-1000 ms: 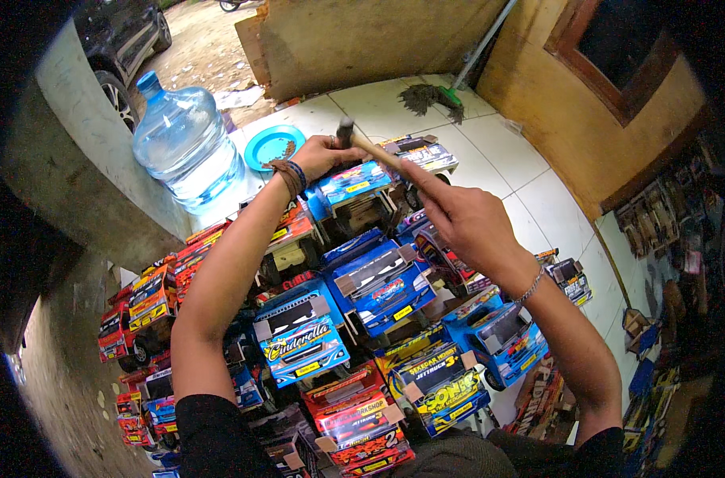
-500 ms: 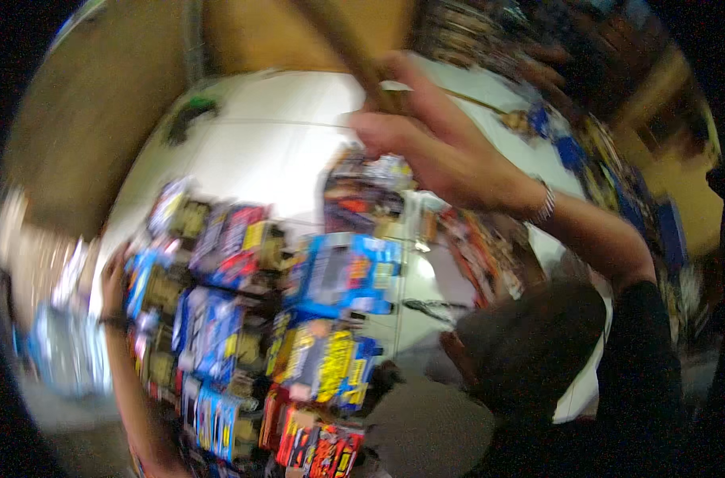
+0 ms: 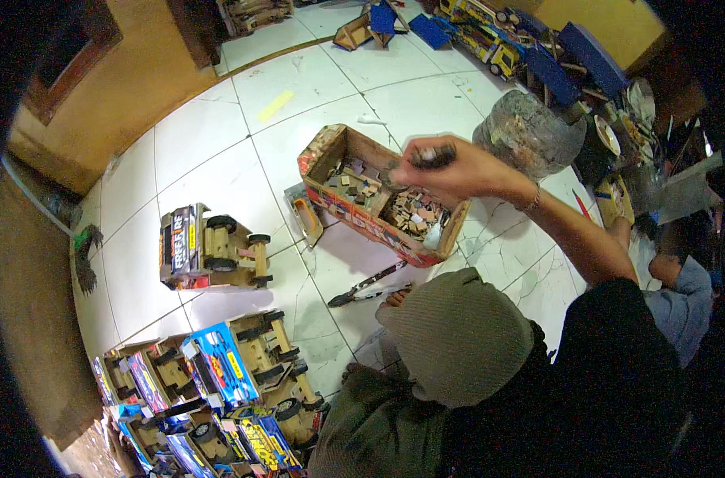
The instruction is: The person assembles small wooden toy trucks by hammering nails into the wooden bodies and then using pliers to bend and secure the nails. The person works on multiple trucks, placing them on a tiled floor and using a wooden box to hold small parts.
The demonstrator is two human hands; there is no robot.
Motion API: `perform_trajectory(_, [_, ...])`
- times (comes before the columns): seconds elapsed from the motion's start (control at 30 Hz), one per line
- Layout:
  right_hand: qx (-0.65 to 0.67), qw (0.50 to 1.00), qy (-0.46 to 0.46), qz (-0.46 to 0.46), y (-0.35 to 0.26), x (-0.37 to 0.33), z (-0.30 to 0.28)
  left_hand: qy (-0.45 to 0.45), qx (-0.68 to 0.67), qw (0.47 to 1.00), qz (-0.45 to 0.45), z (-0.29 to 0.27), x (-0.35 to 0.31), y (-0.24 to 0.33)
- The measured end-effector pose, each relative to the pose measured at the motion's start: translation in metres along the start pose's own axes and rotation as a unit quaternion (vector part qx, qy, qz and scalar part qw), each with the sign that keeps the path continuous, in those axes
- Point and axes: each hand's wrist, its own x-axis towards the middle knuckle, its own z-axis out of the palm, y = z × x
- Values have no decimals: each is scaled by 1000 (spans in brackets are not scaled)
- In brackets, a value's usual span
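My right hand is raised over a wooden box, its fingers closed round a dark rod-like thing seen nearly end-on. Its exact kind is unclear, and the part toward the box is blurred. The box has patterned outer walls and a divider. Small wooden pieces lie in its compartments. Beside its near side rests a pair of pliers, partly behind my grey-clad knee. A small orange and wooden piece touches or nearly touches the box's left end. My left hand is out of view.
Toy trucks lie on their sides with wheels showing: one black-panelled truck alone, several others packed at lower left. Beyond the box stands a round grey-stained tub. Blue and yellow toy trucks line the back right. Another person's arm or leg shows at right.
The view has swung, bringing the box and pliers into sight. My right hand has come down over the box, still gripping a rod-like thing. My left hand, earlier beside the trucks, has left the view.
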Motion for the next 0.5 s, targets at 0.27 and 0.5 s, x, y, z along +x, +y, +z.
perform_trajectory(0.27, [-521, 834, -122, 132, 162, -1, 43, -16, 81, 996, -16, 4, -1, 22])
perform_trajectory(0.5, [-535, 827, -148, 85, 200, 8, 58, 12, 88, 996, 14, -17, -12, 14])
